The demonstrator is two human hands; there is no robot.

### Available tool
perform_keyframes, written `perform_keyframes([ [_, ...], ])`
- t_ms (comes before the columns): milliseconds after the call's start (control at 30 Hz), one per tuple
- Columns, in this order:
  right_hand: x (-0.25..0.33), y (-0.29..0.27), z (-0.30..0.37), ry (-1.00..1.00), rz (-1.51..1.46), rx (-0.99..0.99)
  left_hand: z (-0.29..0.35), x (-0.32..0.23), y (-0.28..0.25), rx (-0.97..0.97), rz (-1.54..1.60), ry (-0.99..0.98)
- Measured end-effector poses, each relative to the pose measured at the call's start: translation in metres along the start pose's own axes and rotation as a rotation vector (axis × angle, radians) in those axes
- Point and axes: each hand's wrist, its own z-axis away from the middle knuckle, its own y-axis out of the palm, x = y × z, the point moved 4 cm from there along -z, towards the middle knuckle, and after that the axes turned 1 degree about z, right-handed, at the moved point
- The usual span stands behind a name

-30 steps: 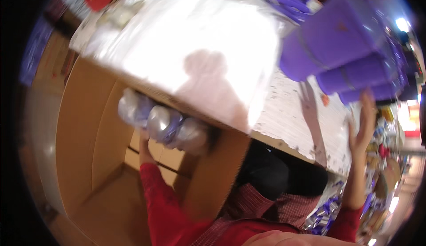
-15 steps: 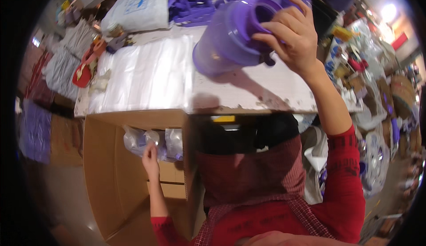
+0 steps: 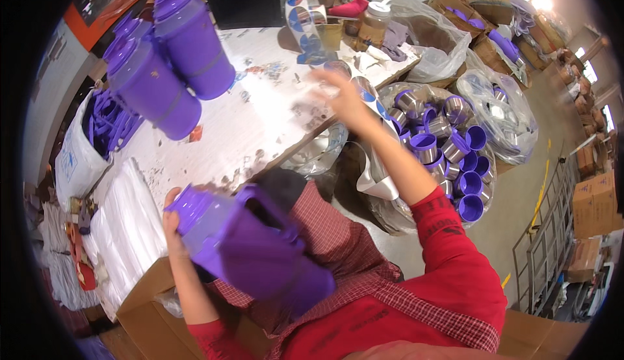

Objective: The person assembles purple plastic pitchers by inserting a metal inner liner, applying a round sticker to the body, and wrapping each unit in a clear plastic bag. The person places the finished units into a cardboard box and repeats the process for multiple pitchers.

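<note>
My left hand (image 3: 174, 230) is closed around the neck of a large purple jug (image 3: 260, 249) with a side handle. The jug lies tilted in front of my apron, its neck toward the upper left. My right hand (image 3: 348, 103) is slightly blurred, with fingers stretched apart and nothing visible in them. It hovers over the right edge of the white table (image 3: 260, 116), close to a strip of blue-and-white round stickers (image 3: 305, 25). Several more purple jugs (image 3: 195, 48) stand at the table's far left.
A plastic-lined container of steel cups with purple rims (image 3: 448, 145) stands right of the table. A white sack of purple straps (image 3: 84, 152) and stacked clear plastic bags (image 3: 127, 230) lie left. A cardboard box (image 3: 153, 301) sits lower left; a metal rack (image 3: 546, 243) is far right.
My view has swung to the right. The jug that my right hand gripped by its neck is now in my left hand, which has left the cardboard box. My right hand has let go.
</note>
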Motion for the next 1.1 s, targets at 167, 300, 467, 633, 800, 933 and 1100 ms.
perform_keyframes([
  [167,-0.167,-0.109,-0.006,0.505,0.215,0.131,-0.009,0.029,-0.063,-0.265,-0.171,-0.187],
  [300,-0.136,-0.083,0.049,0.403,-0.017,0.325,-0.017,-0.013,-0.039,-0.644,-0.927,0.026],
  [467,-0.063,-0.042,0.1,0.68,-0.476,0.067,-0.053,0.002,0.11,-0.148,-0.636,-0.034],
  [633,-0.01,-0.019,0.055,0.546,-0.938,-0.117,-0.105,0.098,0.229,0.325,-0.371,-0.242],
  [800,0.015,-0.04,0.044,0.65,-0.511,-0.005,-0.108,0.088,0.236,0.32,-0.133,-0.304],
  [933,0.042,-0.055,0.037,0.118,-0.069,-0.089,-0.098,0.07,0.23,0.319,-0.165,-0.27],
  [1100,0.032,-0.03,0.035,0.057,0.2,0.01,-0.107,0.099,0.225,0.323,-0.18,-0.23],
])
